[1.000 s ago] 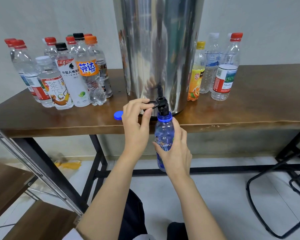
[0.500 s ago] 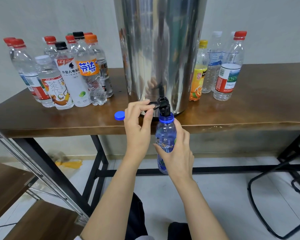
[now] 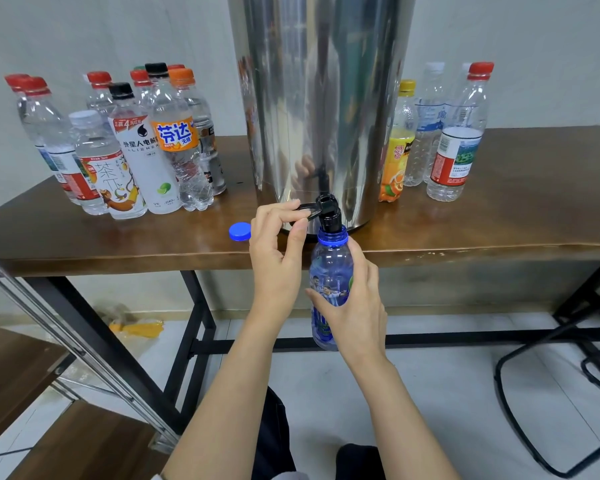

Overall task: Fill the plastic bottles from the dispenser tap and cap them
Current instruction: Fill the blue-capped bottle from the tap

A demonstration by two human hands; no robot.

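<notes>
Head view: the blue bottle (image 3: 329,268) stands upright in the right grip (image 3: 357,306), in front of the desk (image 3: 499,220) edge, its open mouth just under the black tap (image 3: 328,213) of the steel dispenser (image 3: 319,98). The left grip (image 3: 274,258) is just left of the bottle's neck, at the tap's lever (image 3: 303,207). The blue cap (image 3: 239,231) lies on the desk just left of that grip.

Against half a second ago, almost nothing differs: bottle, cap and both grips keep their places.

The right grip is curled round the bottle's body. The left grip pinches the lever, fingers above and thumb below. Capped bottles stand left (image 3: 132,150) and right (image 3: 444,133) of the dispenser.
</notes>
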